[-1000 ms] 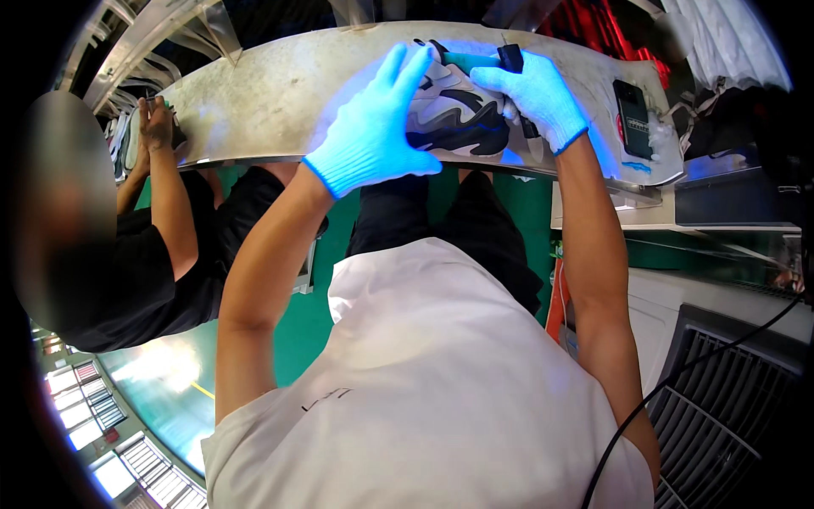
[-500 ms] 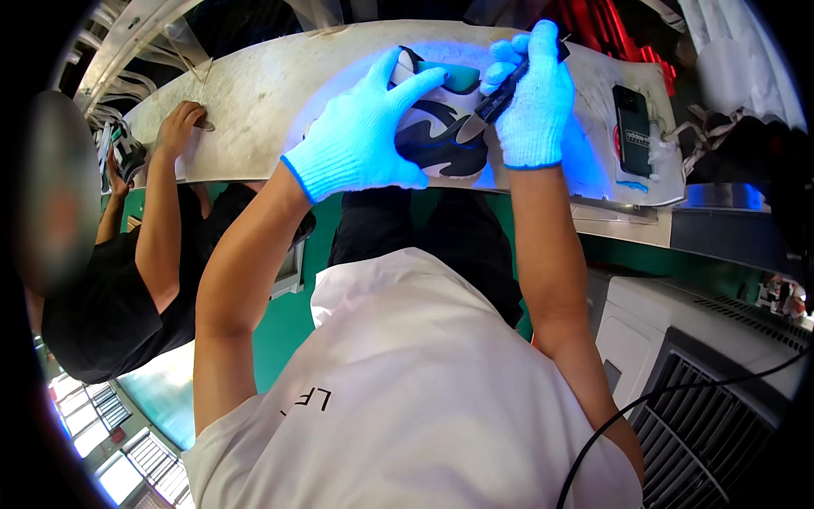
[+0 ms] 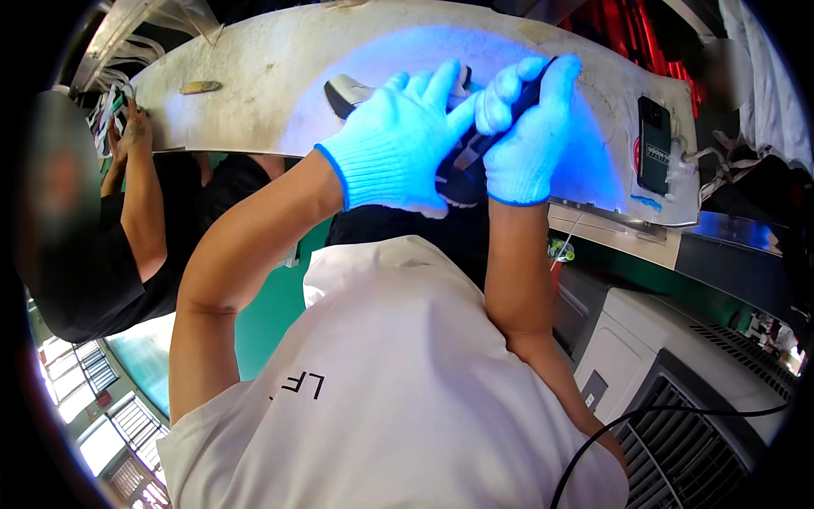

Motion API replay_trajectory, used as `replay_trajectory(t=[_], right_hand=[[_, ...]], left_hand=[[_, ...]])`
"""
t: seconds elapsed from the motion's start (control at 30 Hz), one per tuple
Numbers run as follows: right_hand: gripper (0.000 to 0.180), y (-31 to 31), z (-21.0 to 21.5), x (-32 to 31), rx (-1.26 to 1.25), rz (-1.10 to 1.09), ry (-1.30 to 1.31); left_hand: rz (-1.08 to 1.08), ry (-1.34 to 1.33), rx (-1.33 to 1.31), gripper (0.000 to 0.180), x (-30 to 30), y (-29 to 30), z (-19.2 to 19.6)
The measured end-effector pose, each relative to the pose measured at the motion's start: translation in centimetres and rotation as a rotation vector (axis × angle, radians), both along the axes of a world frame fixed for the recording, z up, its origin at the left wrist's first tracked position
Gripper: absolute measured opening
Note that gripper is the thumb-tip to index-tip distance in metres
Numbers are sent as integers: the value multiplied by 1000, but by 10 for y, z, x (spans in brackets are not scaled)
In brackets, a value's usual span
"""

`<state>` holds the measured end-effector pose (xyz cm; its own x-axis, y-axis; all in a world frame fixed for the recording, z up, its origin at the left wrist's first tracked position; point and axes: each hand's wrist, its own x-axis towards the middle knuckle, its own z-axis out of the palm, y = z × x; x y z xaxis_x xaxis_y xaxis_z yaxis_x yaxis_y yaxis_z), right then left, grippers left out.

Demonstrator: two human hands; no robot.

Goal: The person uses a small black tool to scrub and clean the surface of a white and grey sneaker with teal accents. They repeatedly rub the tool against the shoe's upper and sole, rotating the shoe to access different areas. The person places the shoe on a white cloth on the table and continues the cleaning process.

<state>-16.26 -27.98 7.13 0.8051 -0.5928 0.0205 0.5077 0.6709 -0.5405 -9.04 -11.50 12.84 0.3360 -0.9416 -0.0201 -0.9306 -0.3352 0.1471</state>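
Observation:
My left hand point(image 3: 403, 136), in a knitted glove lit blue, lies over a dark shoe point(image 3: 460, 188) at the table's near edge, its fingers stretched over it. The glove covers most of the shoe. A white piece with a black edge point(image 3: 346, 95) shows beyond my left wrist; I cannot tell whether it belongs to the same shoe. My right hand point(image 3: 527, 136), gloved alike, is wrapped round a black-handled tool point(image 3: 479, 146) with a flat, blade-like tip pointing down and left, close over the shoe. Both hands are close together.
Blue light falls on the pale worktable point(image 3: 280, 68). A tan, elongated object point(image 3: 201, 86) lies at its left, a dark phone point(image 3: 654, 144) and a blue scrap point(image 3: 646, 203) at its right. A co-worker point(image 3: 93, 246) sits at left. A white cabinet point(image 3: 644, 331) stands below right, with a black cable point(image 3: 678, 409) nearby.
The shoe is turned and more hidden under my left hand. My hands have drawn closer together. The co-worker's hand has left the table, baring the tan object.

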Motion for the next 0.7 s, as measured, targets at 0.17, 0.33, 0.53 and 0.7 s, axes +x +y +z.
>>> replay_trajectory(t=[0.17,0.33,0.53,0.7], right_hand=[[53,-2,-12,-14,62,85,-79],[51,36,29,-2,-262,-179,214],[51,21,27,8,-262,-62,102],[49,21,25,6,-92,-83,94]], left_hand=[[13,6,-31,123,-10,8,-6],[170,-11,-149,119,-19,14,-10],[169,-32,-235,122,-9,28,-5],[107,56,-119,118,19,43,7]])
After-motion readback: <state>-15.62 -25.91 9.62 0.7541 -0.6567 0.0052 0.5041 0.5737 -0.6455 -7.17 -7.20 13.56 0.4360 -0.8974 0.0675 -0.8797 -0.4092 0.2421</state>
